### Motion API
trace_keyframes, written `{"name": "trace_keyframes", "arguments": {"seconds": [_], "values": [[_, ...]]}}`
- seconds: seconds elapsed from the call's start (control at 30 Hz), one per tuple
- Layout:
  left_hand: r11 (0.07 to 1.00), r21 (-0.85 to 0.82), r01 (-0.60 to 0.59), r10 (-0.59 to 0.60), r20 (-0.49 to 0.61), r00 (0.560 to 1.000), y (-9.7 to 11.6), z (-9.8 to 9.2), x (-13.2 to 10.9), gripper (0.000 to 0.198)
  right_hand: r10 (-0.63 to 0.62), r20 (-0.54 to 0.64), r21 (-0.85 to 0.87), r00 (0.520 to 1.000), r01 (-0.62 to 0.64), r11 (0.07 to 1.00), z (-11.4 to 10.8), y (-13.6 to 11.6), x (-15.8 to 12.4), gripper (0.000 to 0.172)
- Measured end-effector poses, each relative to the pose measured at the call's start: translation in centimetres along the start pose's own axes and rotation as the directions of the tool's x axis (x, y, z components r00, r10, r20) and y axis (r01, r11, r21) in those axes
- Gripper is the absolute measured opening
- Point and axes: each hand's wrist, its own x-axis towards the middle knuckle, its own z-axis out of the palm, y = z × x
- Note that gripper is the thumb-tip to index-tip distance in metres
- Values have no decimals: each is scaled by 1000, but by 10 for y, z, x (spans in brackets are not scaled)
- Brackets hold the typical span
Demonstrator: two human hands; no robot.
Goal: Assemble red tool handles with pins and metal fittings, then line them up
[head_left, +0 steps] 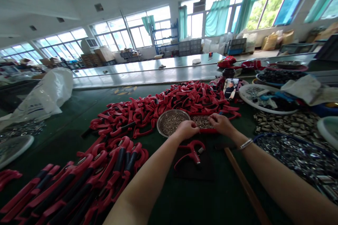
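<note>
My left hand (188,130) is closed, fingertips together, at the near edge of the round metal bowl (160,132) of small metal pieces. My right hand (221,123) has its fingers pinched over the small metal parts in a red tray (210,131). Anything in either pinch is too small or hidden to name. Below the hands lies a red plastic piece (194,153), curved like a handle with a hook end, on a dark mat. A hammer (244,182) with a wooden handle rests beside it, under my right forearm.
A large heap of red plastic pieces (185,98) lies behind the bowl. Red and black handled tools (105,172) are piled at left. On the right stand a phone (230,89), a white dish (253,100) and a basin of metal rings (287,154).
</note>
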Motion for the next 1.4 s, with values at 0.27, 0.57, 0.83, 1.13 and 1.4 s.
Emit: {"name": "trace_keyframes", "arguments": {"seconds": [0.27,0.57,0.83,1.13,1.4], "values": [[929,367,-35,-14,128,992,-18,-8,-61,27,-25,382,-44,924,46,998,7,-13,-56,37],[935,353,-39,-36,202,979,-19,-14,-57,24,-62,248,-245,967,125,961,11,-15,-77,34],[920,383,-89,56,95,994,-12,-5,-69,20,8,315,-436,949,137,890,21,-25,-83,33],[904,400,-152,130,81,988,-18,1,-80,19,14,353,-443,936,154,883,24,-21,-78,31],[749,610,-258,222,136,966,-14,7,-101,24,-16,379,-496,925,218,841,26,-26,-77,32]]}}
